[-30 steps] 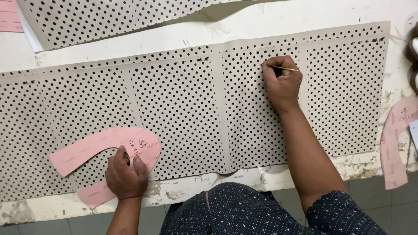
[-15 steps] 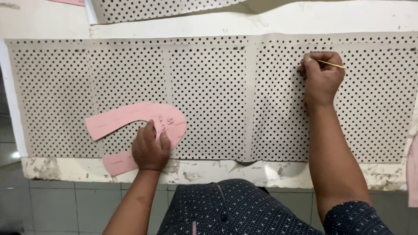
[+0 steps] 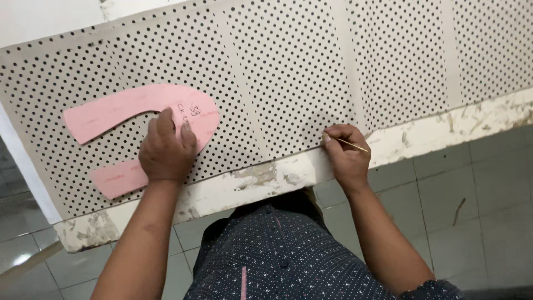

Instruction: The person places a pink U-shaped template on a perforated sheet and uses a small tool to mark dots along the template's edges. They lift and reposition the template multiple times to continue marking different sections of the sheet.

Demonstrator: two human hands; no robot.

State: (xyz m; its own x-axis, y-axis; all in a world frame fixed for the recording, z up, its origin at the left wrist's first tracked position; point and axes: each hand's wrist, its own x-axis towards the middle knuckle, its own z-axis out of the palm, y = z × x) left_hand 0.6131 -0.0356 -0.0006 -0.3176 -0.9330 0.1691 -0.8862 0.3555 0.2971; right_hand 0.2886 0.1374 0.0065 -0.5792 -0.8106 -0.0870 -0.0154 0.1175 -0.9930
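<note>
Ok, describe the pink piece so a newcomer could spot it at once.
On the perforated sheet covering the table, look near its left end. The pink pattern lies there under the left hand: a flat horseshoe shape, the only pink thing on the dotted sheet.

right hand point(image 3: 345, 157) — now at table edge point(image 3: 288, 173)

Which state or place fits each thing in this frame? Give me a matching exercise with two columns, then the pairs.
1. left hand
2. right hand
3. pink template
4. perforated sheet

a. curved like a horseshoe
b. spread over the table, dotted with holes
c. pressing flat on the pink piece
d. pinching a thin stick at the table's near edge

Pairs: 1-c, 2-d, 3-a, 4-b
</note>
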